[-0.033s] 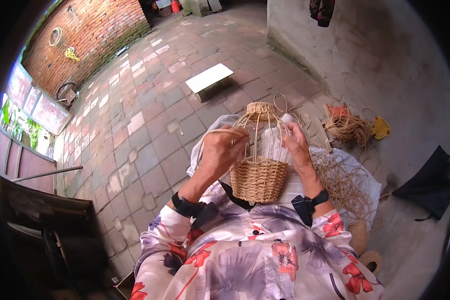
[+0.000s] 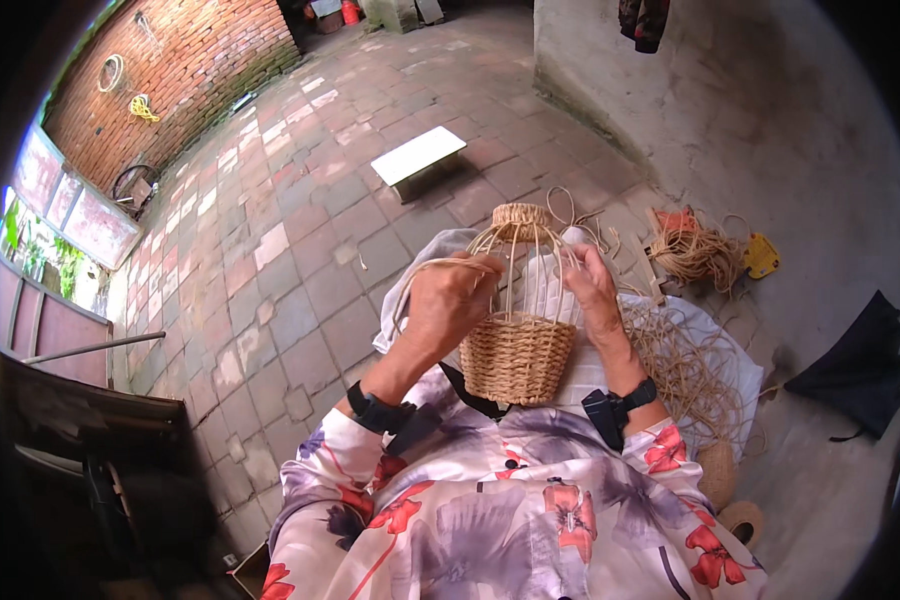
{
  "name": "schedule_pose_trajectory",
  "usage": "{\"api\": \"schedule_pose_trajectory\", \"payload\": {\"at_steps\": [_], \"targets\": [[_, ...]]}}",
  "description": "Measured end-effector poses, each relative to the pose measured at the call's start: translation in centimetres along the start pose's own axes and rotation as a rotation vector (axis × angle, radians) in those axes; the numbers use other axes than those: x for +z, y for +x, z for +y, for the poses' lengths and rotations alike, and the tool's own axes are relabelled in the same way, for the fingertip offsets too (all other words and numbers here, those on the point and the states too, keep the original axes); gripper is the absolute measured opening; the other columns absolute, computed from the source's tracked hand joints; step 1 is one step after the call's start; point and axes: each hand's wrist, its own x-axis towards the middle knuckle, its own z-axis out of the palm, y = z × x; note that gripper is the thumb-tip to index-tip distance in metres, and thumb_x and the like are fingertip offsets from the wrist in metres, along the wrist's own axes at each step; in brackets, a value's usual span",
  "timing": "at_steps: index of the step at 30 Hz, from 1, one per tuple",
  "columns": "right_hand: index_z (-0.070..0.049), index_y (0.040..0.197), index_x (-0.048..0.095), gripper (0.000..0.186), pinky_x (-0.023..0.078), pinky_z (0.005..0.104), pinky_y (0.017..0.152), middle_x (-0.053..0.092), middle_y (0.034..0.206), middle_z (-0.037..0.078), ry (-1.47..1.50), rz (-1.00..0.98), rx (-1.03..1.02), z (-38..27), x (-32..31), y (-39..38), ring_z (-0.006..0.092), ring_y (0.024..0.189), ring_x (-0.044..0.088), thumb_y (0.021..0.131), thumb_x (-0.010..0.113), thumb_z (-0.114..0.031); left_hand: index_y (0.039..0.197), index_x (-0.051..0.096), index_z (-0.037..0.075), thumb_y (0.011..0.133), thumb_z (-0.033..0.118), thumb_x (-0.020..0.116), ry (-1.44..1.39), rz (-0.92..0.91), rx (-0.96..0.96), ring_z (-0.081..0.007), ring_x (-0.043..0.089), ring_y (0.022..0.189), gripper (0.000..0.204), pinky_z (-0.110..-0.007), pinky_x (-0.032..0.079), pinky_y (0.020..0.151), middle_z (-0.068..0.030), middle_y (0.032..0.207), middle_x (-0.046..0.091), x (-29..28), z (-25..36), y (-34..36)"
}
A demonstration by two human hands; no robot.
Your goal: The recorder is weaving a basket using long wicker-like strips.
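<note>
A partly woven basket [image 2: 517, 360] of tan twisted cord sits upright on my lap. Bare upright strands [image 2: 511, 275] rise from its woven lower body to a small woven ring [image 2: 521, 216] at the top. My left hand [image 2: 452, 295] is closed on a cord [image 2: 422, 269] at the left side of the strands; the cord loops over its knuckles and hangs down. At the right side, my right hand [image 2: 592, 287] pinches the upright strands, its fingertips partly hidden behind them. A white cloth [image 2: 438, 247] lies under and behind the basket.
Loose cord [image 2: 675, 355] lies in a tangle on white sheeting to the right, with a cord bundle [image 2: 692, 256] and a yellow object [image 2: 761, 256] beyond. A dark folded umbrella [image 2: 855, 368] rests at far right. A low white-topped stool [image 2: 419, 156] stands ahead on the paving.
My left hand has shifted very slightly to the right. The basket and my right hand look nearly unmoved.
</note>
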Motion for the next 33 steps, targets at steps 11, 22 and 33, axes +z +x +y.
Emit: {"api": "schedule_pose_trajectory", "payload": {"at_steps": [11, 22, 33], "targets": [[-0.002, 0.115, 0.052, 0.046, 0.042, 0.044, 0.094, 0.055, 0.112, 0.018, -0.779, 0.147, -0.457, -4.3, 3.4, -0.6, 0.0353, 0.105, 0.054, 0.082, 0.067, -0.03, 0.104, 0.068, 0.007, 0.082, 0.005, 0.06, 0.11, -0.052, 0.029, -0.0332, 0.065, 0.066, 0.024, -0.044, 0.05, 0.056, -0.0159, 0.078, 0.066, 1.4, 0.6, 0.1], [0.0, 0.11, 0.055, 0.04, 0.044, 0.0408, 0.094, 0.057, 0.107, 0.018, -0.567, 0.097, -0.266, -1.2, 1.8, 1.3, 0.0335, 0.103, 0.056, 0.074, 0.061, -0.016, 0.131, 0.053, 0.005, 0.096, 0.012, 0.057, -1.602, -0.161, -0.728, -0.0055, 0.05, 0.065, 0.037, -0.021, 0.04, 0.052, 0.0024, 0.08, 0.056, -2.9, -3.4, -4.6], [0.002, 0.107, 0.058, 0.035, 0.044, 0.0348, 0.093, 0.059, 0.107, 0.013, -0.454, 0.112, -0.214, -0.3, 1.2, 0.9, 0.0238, 0.101, 0.057, 0.075, 0.061, -0.012, 0.095, 0.067, -0.001, 0.093, 0.017, 0.065, -0.873, -0.164, -0.802, -0.0079, 0.059, 0.067, 0.018, -0.022, 0.048, 0.062, -0.0006, 0.079, 0.064, -7.2, -5.7, -5.7]]}}
